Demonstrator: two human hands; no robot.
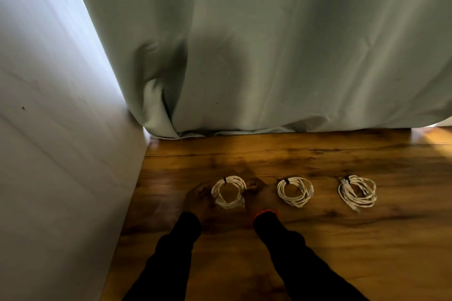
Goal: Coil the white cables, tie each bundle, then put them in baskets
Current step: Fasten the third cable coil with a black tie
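Head view, bundles: three white coils lie in a row on the wooden floor (318, 239), each with a dark tie at its top; the left coil (228, 192), the middle coil (294, 190) and the right coil (357, 192) sit well apart.
Head view, my hands: my left hand (195, 199) and right hand (263, 197) flank the left coil, one on each side; both are dark and blurred, so I cannot tell whether my fingers close on it or merely rest beside it.
Head view, surroundings: a curtain (269, 56) hangs behind, a wall (61, 129) to the left; no basket shows.
Step, as I judge it: coiling and tying look done; lifting comes next.
Doing it well: I should cup the loops from both sides near the tie, so they stay stacked.
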